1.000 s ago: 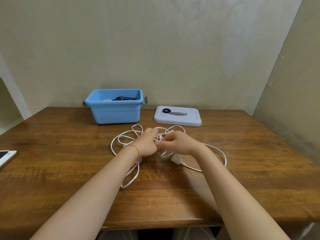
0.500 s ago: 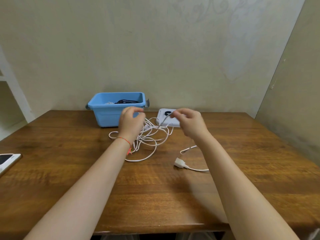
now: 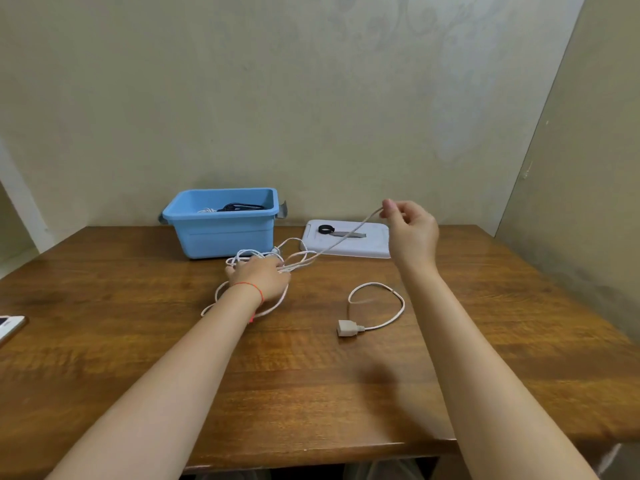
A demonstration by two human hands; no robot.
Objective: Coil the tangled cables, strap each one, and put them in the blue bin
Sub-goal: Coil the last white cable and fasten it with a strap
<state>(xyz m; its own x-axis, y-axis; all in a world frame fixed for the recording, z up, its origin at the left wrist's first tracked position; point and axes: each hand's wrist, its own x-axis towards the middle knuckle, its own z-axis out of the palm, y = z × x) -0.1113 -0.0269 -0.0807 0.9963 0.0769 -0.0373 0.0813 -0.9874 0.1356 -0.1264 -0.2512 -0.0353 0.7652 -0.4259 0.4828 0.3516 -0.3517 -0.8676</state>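
Since a moment ago the right hand has swung up and out toward the table's far right corner, drawing a strand of the white cable taut over the white lid, while the left hand has dropped onto the tangle. That left grip lies fingers-forward on the loops, apparently pinning them so the pull frees one length rather than dragging the whole heap; whether its fingers curl around a strand is hidden. The right grip pinches the strand between thumb and fingertip. The cable's plug end lies loose near mid-table. At the far edge, the blue bin already holds a black cable, and a black strap waits on the lid.
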